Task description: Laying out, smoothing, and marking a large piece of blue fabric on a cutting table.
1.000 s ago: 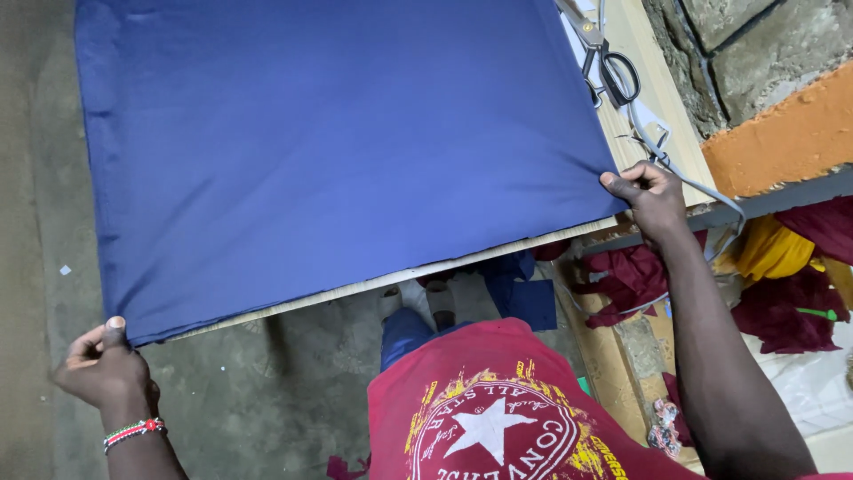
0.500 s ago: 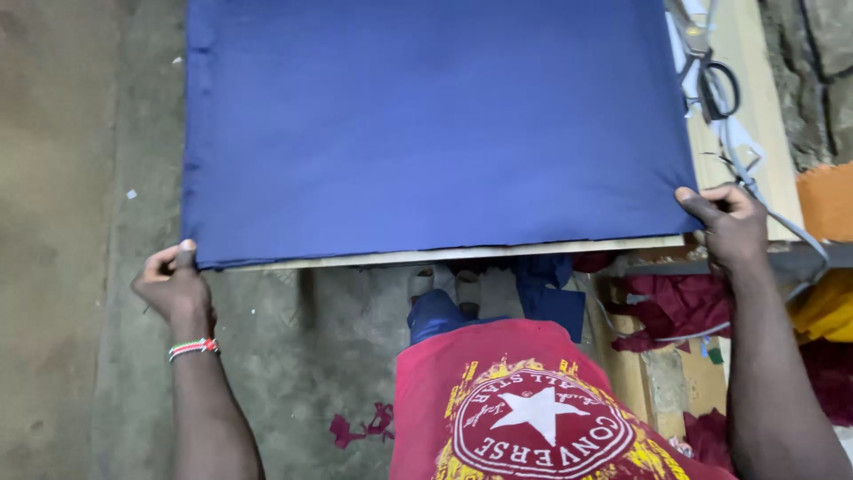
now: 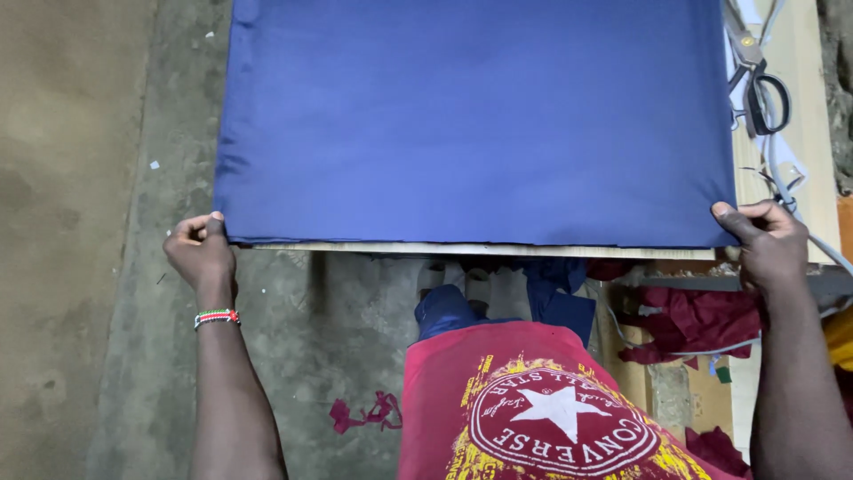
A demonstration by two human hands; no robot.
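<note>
A large sheet of dark blue fabric (image 3: 471, 116) lies flat over a wooden table (image 3: 498, 252), its near edge running along the table's front edge. My left hand (image 3: 203, 252) pinches the fabric's near left corner, which hangs just past the table end. My right hand (image 3: 771, 244) grips the near right corner, thumb on top. A beaded bracelet (image 3: 217, 316) is on my left wrist.
Black-handled scissors (image 3: 753, 76) and a white cable (image 3: 782, 178) lie on the bare wood at the table's right side. Maroon cloth scraps (image 3: 702, 320) are piled under the table on the right, and another scrap (image 3: 364, 413) lies on the concrete floor (image 3: 107, 267).
The fabric's near edge has been squared up with the table's front edge. My left hand rose from below the table to the left corner; my right hand stays on the right corner.
</note>
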